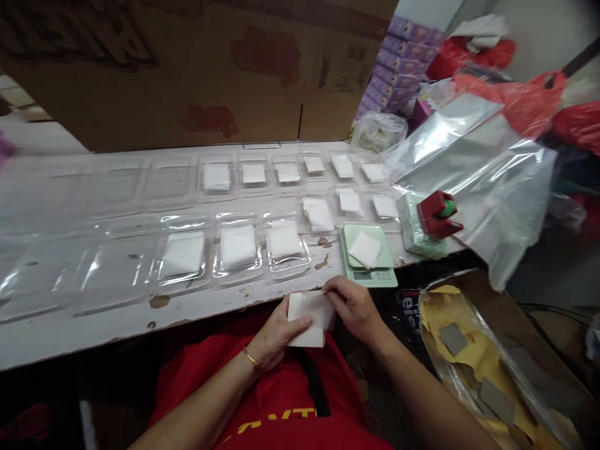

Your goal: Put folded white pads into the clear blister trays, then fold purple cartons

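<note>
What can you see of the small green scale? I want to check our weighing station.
The scale is small, pale green and looks plastic, with a square platform and a front display strip too blurred to read. It sits flat at the table's front edge, right of the clear trays. A folded white pad lies on its platform. Neither hand touches it.

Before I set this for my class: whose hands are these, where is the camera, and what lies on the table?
The camera sits on a person's head, looking down at their own bare hands. The left hand and right hand together hold a small stack of white pads at the table edge. On the table lie clear trays, many holding one white pad each. A green scale carries another pad. To the right are a clear bag and a box with yellow sheets.
</note>
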Demonstrator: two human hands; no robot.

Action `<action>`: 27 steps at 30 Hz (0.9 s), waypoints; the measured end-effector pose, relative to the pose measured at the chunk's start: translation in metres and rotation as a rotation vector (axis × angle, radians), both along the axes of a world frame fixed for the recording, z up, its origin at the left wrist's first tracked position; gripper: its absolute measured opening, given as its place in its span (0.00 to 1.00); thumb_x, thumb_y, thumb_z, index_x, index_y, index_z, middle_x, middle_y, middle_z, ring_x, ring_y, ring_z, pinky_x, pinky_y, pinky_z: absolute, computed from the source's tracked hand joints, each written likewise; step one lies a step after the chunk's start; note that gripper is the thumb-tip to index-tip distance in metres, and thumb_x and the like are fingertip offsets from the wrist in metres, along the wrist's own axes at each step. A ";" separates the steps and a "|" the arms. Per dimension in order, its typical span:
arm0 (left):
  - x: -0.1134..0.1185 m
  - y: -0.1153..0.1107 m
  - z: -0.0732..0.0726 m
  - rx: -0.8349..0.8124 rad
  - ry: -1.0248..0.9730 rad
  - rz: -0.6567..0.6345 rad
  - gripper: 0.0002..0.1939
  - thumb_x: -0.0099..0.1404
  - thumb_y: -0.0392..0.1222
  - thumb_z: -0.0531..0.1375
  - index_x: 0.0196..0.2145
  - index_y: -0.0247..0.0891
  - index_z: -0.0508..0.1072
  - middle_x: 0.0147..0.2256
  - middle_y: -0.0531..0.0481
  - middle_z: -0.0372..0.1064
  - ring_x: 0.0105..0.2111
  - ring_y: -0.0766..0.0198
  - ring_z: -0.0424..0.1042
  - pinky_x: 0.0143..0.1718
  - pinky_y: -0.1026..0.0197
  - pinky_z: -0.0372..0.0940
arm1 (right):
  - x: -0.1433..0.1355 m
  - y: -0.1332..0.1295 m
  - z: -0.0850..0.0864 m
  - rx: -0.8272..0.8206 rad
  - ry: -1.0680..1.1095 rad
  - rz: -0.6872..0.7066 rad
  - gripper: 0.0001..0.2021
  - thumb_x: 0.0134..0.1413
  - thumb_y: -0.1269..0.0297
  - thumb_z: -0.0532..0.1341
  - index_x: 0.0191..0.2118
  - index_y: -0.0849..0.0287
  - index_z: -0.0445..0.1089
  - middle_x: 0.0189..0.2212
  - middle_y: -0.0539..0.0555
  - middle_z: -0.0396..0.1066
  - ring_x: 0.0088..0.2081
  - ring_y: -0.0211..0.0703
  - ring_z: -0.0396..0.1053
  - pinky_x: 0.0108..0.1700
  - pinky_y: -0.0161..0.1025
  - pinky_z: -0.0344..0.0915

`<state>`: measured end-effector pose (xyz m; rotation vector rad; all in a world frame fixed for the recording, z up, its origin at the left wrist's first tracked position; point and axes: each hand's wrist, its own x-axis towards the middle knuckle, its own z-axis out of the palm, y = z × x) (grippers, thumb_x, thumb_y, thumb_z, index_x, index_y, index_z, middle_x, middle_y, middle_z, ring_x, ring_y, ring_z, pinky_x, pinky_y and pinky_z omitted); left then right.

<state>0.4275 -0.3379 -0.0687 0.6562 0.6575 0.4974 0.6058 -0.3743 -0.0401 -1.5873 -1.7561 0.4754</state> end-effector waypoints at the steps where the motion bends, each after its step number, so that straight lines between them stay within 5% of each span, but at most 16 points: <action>1: 0.000 0.000 -0.001 -0.015 0.001 -0.013 0.26 0.51 0.41 0.63 0.48 0.38 0.62 0.40 0.45 0.68 0.37 0.60 0.68 0.37 0.58 0.63 | 0.017 0.004 0.000 -0.003 0.046 -0.086 0.06 0.53 0.70 0.52 0.34 0.59 0.66 0.28 0.51 0.68 0.31 0.37 0.66 0.34 0.34 0.62; 5: 0.000 0.001 -0.003 -0.007 0.029 -0.016 0.22 0.54 0.40 0.62 0.46 0.38 0.62 0.37 0.47 0.67 0.35 0.63 0.68 0.35 0.60 0.64 | 0.096 0.026 -0.007 -0.024 0.132 -0.371 0.08 0.50 0.63 0.55 0.31 0.62 0.66 0.25 0.51 0.68 0.27 0.38 0.65 0.28 0.34 0.62; 9: 0.000 0.001 -0.002 -0.007 0.040 -0.005 0.21 0.54 0.39 0.61 0.46 0.38 0.62 0.37 0.48 0.67 0.33 0.65 0.67 0.35 0.61 0.64 | 0.145 0.046 -0.018 -0.028 -0.029 -0.436 0.12 0.45 0.63 0.58 0.36 0.63 0.68 0.30 0.55 0.69 0.31 0.42 0.65 0.35 0.41 0.63; 15: -0.006 0.004 0.006 -0.049 0.117 0.075 0.27 0.51 0.41 0.64 0.48 0.39 0.62 0.36 0.47 0.69 0.33 0.63 0.68 0.33 0.61 0.65 | 0.161 0.047 -0.009 0.090 -0.414 -0.484 0.15 0.48 0.67 0.57 0.43 0.62 0.67 0.40 0.59 0.67 0.43 0.49 0.63 0.46 0.48 0.58; 27: -0.011 0.004 0.006 -0.037 0.139 0.070 0.32 0.52 0.41 0.63 0.54 0.39 0.58 0.42 0.43 0.69 0.34 0.61 0.69 0.35 0.59 0.65 | 0.167 0.067 -0.001 -0.453 -0.440 -0.392 0.29 0.39 0.55 0.63 0.51 0.57 0.60 0.43 0.55 0.66 0.41 0.45 0.63 0.41 0.38 0.59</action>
